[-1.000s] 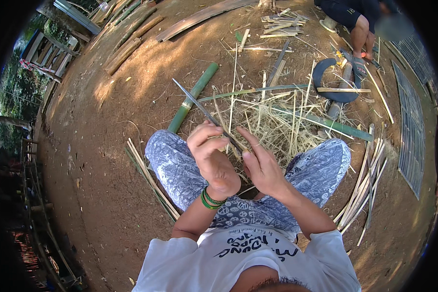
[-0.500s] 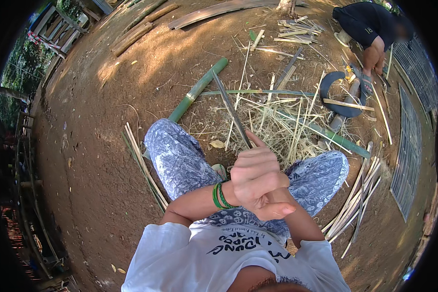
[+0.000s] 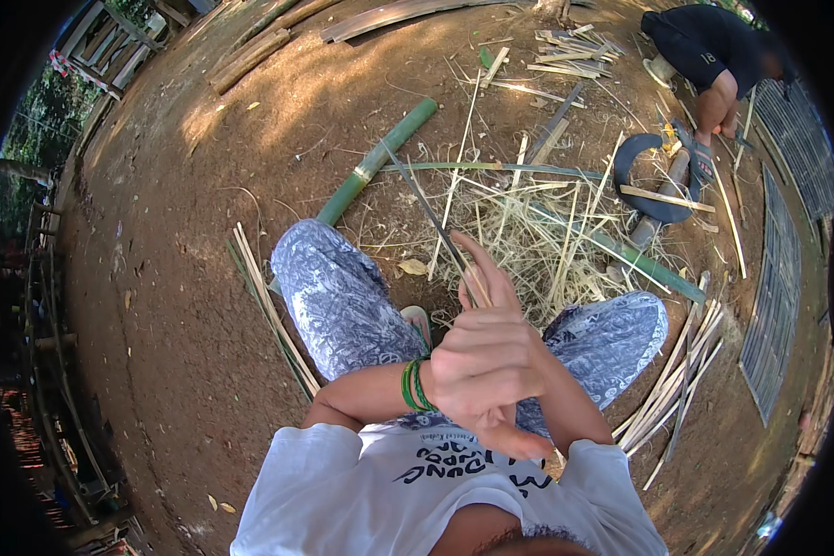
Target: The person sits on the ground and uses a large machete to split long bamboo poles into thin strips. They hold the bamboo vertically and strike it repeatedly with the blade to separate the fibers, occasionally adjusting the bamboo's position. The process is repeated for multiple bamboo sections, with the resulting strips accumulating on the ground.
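Observation:
A long, thin dark strip with a pale edge, seemingly a bamboo strip [image 3: 434, 221], slants up and left from my hands over my lap. My right hand [image 3: 493, 283] closes round its lower part, with the index finger stretched along it. Nearer to me, my left hand [image 3: 486, 366], with green bands at its wrist, is curled, thumb sticking out. It overlaps the right hand and hides its lower part; what lies within its fingers is hidden. Beyond my knees, pale bamboo shavings [image 3: 537, 246] are heaped on the ground.
A green bamboo pole [image 3: 380, 159] lies ahead-left, another length [image 3: 658, 271] at right. Split strips [image 3: 672, 389] lie by my right knee, more [image 3: 273, 310] by my left. A dark curved ring [image 3: 635, 181] is near a crouching person [image 3: 713, 56]. Woven panels [image 3: 771, 296] are far right.
My left hand has drawn slightly down toward me, uncovering more of my right hand. The strip has turned and looks narrower, its tip slightly lower and further left.

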### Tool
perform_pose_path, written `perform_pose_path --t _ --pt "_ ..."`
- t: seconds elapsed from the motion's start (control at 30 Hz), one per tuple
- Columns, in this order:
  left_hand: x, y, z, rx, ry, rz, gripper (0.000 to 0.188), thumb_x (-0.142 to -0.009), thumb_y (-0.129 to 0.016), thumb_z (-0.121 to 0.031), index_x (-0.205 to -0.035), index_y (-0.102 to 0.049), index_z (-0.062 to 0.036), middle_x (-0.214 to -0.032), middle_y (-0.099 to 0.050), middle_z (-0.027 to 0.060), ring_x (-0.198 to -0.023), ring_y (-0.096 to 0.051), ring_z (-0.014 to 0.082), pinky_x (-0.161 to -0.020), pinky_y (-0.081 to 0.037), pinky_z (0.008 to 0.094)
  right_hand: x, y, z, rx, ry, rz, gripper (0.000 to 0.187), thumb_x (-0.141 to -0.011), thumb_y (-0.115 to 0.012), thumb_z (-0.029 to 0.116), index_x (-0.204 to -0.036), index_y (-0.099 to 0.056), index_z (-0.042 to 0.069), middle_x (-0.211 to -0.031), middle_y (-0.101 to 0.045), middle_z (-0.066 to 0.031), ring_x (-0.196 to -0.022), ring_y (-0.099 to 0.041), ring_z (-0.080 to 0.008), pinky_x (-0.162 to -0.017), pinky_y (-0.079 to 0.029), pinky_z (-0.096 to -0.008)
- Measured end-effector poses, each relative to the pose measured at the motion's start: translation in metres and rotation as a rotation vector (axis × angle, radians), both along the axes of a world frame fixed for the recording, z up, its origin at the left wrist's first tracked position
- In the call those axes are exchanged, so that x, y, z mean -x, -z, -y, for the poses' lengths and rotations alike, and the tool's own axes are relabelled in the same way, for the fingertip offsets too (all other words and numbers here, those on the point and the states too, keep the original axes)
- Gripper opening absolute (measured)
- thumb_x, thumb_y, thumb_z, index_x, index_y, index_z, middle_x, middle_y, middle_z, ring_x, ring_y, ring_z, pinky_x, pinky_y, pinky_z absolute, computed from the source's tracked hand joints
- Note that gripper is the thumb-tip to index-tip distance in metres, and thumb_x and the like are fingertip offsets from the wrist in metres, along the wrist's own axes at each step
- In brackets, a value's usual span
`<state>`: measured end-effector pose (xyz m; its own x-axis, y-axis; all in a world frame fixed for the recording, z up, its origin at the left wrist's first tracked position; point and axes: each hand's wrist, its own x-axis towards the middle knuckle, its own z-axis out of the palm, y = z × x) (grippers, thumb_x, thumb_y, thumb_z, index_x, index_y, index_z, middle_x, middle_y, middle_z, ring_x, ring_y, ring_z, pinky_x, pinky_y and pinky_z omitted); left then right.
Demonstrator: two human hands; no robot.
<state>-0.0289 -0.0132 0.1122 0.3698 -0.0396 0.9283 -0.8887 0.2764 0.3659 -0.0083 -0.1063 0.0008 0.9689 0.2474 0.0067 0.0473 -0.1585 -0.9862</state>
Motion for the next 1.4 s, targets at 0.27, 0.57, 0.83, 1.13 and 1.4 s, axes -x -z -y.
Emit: perform_pose_path --t 0.27,0.57,0.83,1.13,1.4 --pt "0.024 -0.019 -0.010 0.160 0.018 0.002 0.051 -0.092 -0.067 -0.042 -0.073 -0.062 0.0052 -0.050 -0.033 -0.0022 -0.040 -0.031 0.0148 -0.042 -0.021 0.0312 -0.028 0.012 -0.016 0.045 0.047 0.148 0.049 -0.103 -0.043 0.030 -0.147 -0.044 0.007 -0.052 -0.046 -0.0087 -0.046 -0.048 -0.0221 -0.053 -0.039 -0.0397" --pt "0.048 -0.046 -0.014 0.254 0.071 0.098 0.051 -0.097 -0.063 -0.042 -0.070 -0.060 0.0012 -0.044 -0.035 -0.0046 -0.033 -0.027 0.0073 -0.036 -0.017 0.0247 -0.075 0.029 -0.020 0.111 0.087 0.261 0.054 -0.105 -0.039 0.043 -0.144 -0.047 0.007 -0.048 -0.038 -0.0026 -0.044 -0.042 -0.0181 -0.050 -0.033 -0.0397" --pt "0.064 -0.055 -0.024 0.206 0.196 0.126 0.051 -0.098 -0.062 -0.039 -0.072 -0.063 0.0045 -0.044 -0.037 -0.0038 -0.034 -0.028 0.0082 -0.035 -0.019 0.0261 -0.108 0.021 -0.005 0.159 0.131 0.353 0.056 -0.105 -0.037 0.048 -0.144 -0.048 0.009 -0.048 -0.034 0.0023 -0.044 -0.037 -0.0152 -0.050 -0.032 -0.0381" --pt "0.067 -0.064 -0.032 0.394 0.073 0.234 0.044 -0.099 -0.061 -0.041 -0.071 -0.053 -0.0082 -0.051 -0.037 -0.0054 -0.038 -0.031 0.0053 -0.040 -0.022 0.0236 -0.108 -0.020 0.012 0.260 0.278 0.504 0.048 -0.104 -0.044 0.042 -0.138 -0.056 0.009 -0.043 -0.041 -0.0014 -0.037 -0.040 -0.0184 -0.043 -0.031 -0.0389" --pt "0.083 -0.050 -0.059 0.418 0.021 0.142 0.042 -0.096 -0.060 -0.052 -0.100 -0.054 -0.0112 -0.075 -0.052 0.0021 -0.069 -0.054 0.0149 -0.068 -0.041 0.0359 -0.099 -0.060 0.030 0.291 0.380 0.553 0.047 -0.103 -0.048 0.038 -0.137 -0.056 0.006 -0.046 -0.047 -0.0068 -0.040 -0.049 -0.0228 -0.045 -0.038 -0.0407"
